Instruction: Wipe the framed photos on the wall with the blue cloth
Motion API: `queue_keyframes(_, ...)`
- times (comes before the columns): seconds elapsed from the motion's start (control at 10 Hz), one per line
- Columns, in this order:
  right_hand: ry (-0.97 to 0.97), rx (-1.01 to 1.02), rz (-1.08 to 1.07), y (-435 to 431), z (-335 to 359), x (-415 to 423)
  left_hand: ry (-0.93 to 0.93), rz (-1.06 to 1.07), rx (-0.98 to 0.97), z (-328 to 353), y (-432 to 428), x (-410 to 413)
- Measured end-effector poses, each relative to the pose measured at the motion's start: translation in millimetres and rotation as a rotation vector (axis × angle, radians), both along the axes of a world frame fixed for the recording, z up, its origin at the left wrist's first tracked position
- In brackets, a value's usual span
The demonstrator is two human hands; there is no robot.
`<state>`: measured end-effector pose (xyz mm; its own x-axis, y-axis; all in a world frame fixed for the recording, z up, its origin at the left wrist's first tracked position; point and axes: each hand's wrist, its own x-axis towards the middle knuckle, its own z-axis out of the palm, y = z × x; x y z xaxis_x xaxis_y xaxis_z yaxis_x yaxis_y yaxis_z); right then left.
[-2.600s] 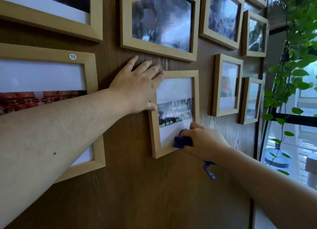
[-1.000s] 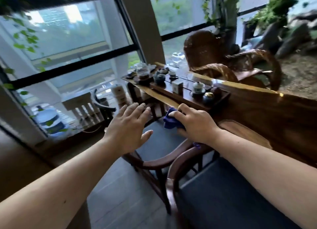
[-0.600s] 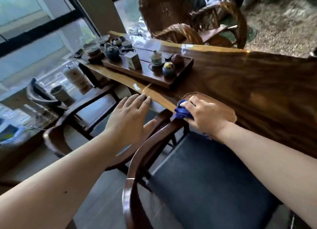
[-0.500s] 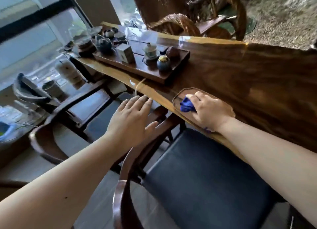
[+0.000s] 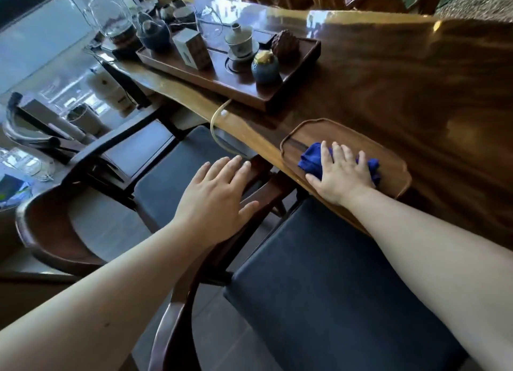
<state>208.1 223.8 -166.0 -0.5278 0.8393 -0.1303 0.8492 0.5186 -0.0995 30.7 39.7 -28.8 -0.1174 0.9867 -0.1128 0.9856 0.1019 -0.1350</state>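
Observation:
The blue cloth (image 5: 309, 159) lies crumpled in a small shallow wooden tray (image 5: 347, 129) at the near edge of a long wooden table (image 5: 416, 79). My right hand (image 5: 340, 176) lies flat on top of the cloth with its fingers spread and not curled around it. Cloth shows on both sides of the hand. My left hand (image 5: 213, 201) hovers open, palm down, above a chair's curved armrest, holding nothing. No framed photos or wall are in view.
A dark tea tray (image 5: 241, 90) with a lidded cup, small jars and a box stands further back on the table, with glassware behind it. Two dark-cushioned wooden chairs (image 5: 333, 287) (image 5: 166, 162) stand against the table's near edge. Windows are at the left.
The view swung from the photo wall to the table. My right hand carried the cloth down into the small tray and flattened out on it. My left hand stayed open.

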Motion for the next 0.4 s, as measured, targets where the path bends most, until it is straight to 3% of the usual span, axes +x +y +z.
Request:
queue_keyframes(0.2, 0.104, -0.044, 0.092, -15.5, 23.0, 9.1, 0.015, 0.018, 0.004, 10.5, 4.4, 1.0)
queue_keyframes(0.4, 0.268, 0.056, 0.365, -68.3, 52.3, 0.5, 0.105, 0.021, 0.045, 47.5, -40.9, -19.0)
